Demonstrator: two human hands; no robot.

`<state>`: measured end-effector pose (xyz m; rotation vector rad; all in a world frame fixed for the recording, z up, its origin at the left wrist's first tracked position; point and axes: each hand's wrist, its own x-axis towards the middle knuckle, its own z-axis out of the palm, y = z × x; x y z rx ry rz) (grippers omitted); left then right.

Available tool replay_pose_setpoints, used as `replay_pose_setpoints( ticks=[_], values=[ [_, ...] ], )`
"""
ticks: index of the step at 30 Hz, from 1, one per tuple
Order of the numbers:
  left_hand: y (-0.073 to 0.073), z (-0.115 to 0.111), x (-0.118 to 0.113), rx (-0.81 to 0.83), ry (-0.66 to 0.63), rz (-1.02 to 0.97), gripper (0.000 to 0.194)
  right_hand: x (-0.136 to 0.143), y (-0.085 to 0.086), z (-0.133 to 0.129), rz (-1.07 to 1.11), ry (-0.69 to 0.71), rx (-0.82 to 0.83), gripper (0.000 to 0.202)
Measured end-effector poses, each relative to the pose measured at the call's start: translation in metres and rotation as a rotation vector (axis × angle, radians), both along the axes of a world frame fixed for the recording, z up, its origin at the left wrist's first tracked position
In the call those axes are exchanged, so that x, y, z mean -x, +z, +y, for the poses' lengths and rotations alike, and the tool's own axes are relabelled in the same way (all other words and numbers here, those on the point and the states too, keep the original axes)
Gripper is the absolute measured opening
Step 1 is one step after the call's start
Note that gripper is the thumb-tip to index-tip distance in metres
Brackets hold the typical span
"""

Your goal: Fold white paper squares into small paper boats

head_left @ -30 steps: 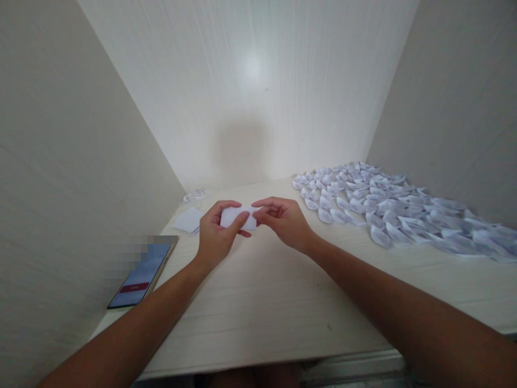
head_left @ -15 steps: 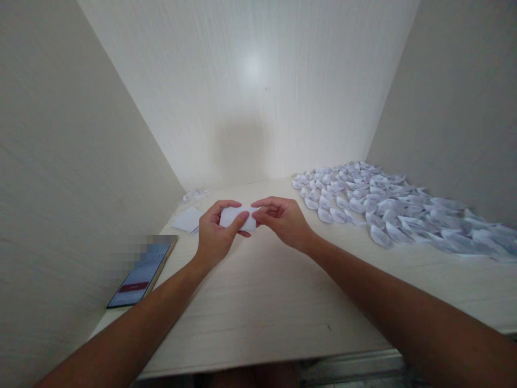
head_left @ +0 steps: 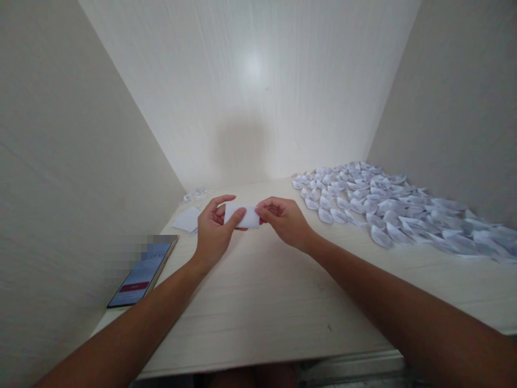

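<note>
A small white piece of folded paper (head_left: 251, 216) is held above the table between both hands. My left hand (head_left: 215, 229) grips its left part, thumb on the front face and some fingers behind it; the index finger is raised off the top edge. At the paper's right end, my right hand (head_left: 285, 220) pinches the edge between thumb and fingers. To the left of my left hand lie flat white paper sheets (head_left: 186, 220), partly hidden by that hand.
Many folded white paper shapes (head_left: 388, 207) cover the right side of the pale table (head_left: 258, 318). A phone (head_left: 141, 275) leans near the left wall. Small paper pieces (head_left: 196, 194) lie in the back left corner. Walls enclose three sides.
The folded paper has shifted slightly right in my left hand, whose index finger has lifted from it. My right thumb and fingers have closed on the paper's right edge.
</note>
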<state>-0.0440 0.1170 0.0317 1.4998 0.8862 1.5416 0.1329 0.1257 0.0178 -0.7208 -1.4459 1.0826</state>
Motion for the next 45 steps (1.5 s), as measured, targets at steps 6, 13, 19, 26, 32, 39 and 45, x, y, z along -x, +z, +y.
replay_pose_setpoints(
  ticks=[6,13,19,26,32,39,45],
  values=[
    [0.000,0.001,0.000,0.015,0.023,-0.015,0.043,-0.001,0.000,0.000,-0.001,-0.009,-0.004,0.023],
    [0.002,0.000,-0.001,0.029,0.043,-0.014,0.043,-0.003,0.006,-0.005,-0.096,-0.077,-0.018,0.020],
    [-0.001,0.002,0.001,0.053,0.042,-0.023,0.041,-0.004,0.007,-0.006,-0.153,-0.113,-0.018,0.021],
    [-0.004,0.005,0.002,0.111,0.034,-0.059,0.039,-0.006,0.005,-0.001,-0.263,-0.223,-0.018,0.021],
    [-0.003,0.003,0.000,0.226,-0.089,-0.043,0.039,-0.006,0.005,-0.001,-0.218,-0.230,-0.049,0.020],
    [-0.008,0.001,-0.003,0.315,-0.179,0.013,0.046,-0.005,0.005,-0.001,-0.169,-0.238,-0.015,0.020],
    [-0.012,0.001,-0.004,0.285,-0.105,0.010,0.047,-0.002,0.004,-0.001,-0.108,-0.215,0.001,0.022]
  ],
)
